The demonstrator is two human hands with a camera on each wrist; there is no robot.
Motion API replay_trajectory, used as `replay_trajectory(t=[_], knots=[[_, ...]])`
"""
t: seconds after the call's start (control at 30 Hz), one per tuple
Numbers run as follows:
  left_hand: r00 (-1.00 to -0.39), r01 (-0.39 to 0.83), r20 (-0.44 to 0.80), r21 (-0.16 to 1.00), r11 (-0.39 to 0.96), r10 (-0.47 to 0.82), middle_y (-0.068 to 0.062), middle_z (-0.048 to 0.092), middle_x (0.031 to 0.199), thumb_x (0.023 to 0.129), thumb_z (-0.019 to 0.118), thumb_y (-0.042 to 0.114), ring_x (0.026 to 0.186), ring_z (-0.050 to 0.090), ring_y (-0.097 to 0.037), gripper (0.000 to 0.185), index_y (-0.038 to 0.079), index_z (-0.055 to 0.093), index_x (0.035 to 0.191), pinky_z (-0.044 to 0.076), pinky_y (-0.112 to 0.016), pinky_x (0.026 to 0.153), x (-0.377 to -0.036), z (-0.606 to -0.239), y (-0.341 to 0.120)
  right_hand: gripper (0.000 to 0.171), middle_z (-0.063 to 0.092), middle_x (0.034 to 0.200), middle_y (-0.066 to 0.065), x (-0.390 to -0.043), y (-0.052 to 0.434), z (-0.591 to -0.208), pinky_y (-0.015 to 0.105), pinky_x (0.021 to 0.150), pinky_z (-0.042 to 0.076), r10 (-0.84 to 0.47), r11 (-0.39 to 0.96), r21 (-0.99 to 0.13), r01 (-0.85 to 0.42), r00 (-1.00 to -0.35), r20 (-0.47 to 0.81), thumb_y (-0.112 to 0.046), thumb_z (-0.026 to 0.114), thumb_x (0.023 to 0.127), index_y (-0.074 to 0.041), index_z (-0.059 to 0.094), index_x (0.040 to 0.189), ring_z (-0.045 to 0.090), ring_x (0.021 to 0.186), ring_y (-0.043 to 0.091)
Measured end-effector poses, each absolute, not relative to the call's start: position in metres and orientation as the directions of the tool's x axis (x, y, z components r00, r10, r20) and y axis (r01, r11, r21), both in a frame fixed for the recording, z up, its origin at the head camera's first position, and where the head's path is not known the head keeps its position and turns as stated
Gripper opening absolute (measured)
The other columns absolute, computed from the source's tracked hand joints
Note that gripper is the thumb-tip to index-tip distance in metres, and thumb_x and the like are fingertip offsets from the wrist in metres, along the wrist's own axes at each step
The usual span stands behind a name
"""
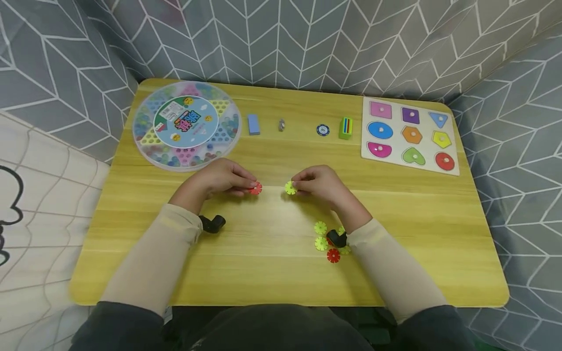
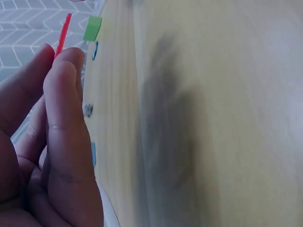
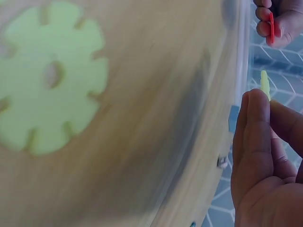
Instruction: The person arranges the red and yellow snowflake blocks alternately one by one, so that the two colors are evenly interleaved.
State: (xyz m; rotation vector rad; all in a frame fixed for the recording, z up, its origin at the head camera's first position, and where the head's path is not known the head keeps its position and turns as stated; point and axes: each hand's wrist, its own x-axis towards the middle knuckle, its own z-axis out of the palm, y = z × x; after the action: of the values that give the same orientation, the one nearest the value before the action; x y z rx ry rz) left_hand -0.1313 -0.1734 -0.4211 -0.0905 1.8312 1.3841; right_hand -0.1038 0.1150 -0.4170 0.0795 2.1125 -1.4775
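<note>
- The bench (image 1: 263,273) is a yellow wood-grain top with rounded corners; grey cloth with a white geometric line pattern hangs behind it and along both sides.
- One round clear-lidded marble game box (image 1: 186,125) lies at the far left corner of the bench.
- One white shape puzzle board (image 1: 410,134) lies at the far right corner, carrying nine coloured pieces in three rows of three.
- Between the box and the board, along the far edge, stand four small things in a row: one blue block (image 1: 253,124), one small grey metal piece (image 1: 281,125), one round blue chip (image 1: 322,130) and one green block with coloured stripes (image 1: 345,127).
- The left hand (image 1: 221,179), fingers curled, pinches one red snowflake disc (image 1: 255,188) at its fingertips, near the middle of the bench; the left wrist view shows the disc edge-on between thumb and forefinger.
- The right hand (image 1: 318,184), fingers curled, pinches one yellow-green snowflake disc (image 1: 290,187) just beside the red one; the two discs are apart.
- A loose cluster of discs (image 1: 327,241) lies by the right wrist toward the near edge: at least three yellow-green and one red show, with others partly hidden behind the wrist-worn camera.
</note>
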Motion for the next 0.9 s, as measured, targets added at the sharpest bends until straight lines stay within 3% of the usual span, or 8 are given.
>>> replay_trajectory(t=[0.33,0.53,0.9], knots=[[-0.666,-0.533,-0.651,0.757,0.377,0.364,-0.011,0.077,0.102,0.096,0.077,0.013,0.080,0.072,-0.016,0.028,-0.003,0.075,0.119,0.061,-0.032,0.077,-0.135,-0.435,-0.185,0.013,0.070,0.103,0.015,-0.123,0.078,-0.426,0.038,0.083,0.061,-0.294,0.452,-0.816,0.361,-0.803,-0.518,0.000,0.072,0.095,0.007,0.075,0.106,0.070,0.087,0.024],[-0.688,-0.495,-0.640,0.759,0.424,0.342,-0.010,0.076,0.106,0.095,0.078,0.013,0.081,0.072,-0.017,0.025,0.000,0.077,0.116,0.061,-0.032,0.078,-0.134,-0.438,-0.188,0.011,0.071,0.100,0.014,-0.132,0.054,-0.429,0.035,0.078,0.061,-0.300,0.502,-0.799,0.332,-0.799,-0.521,-0.001,0.074,0.093,0.006,0.076,0.102,0.071,0.081,0.022],[-0.698,-0.491,-0.660,0.723,0.486,0.276,-0.008,0.077,0.099,0.095,0.077,0.012,0.073,0.069,-0.013,0.017,0.002,0.080,0.108,0.060,-0.027,0.070,-0.137,-0.438,-0.184,0.007,0.073,0.092,0.009,-0.134,0.034,-0.426,0.029,0.072,0.060,-0.304,0.622,-0.740,0.255,-0.793,-0.528,-0.004,0.074,0.094,0.000,0.077,0.098,0.072,0.076,0.019]])
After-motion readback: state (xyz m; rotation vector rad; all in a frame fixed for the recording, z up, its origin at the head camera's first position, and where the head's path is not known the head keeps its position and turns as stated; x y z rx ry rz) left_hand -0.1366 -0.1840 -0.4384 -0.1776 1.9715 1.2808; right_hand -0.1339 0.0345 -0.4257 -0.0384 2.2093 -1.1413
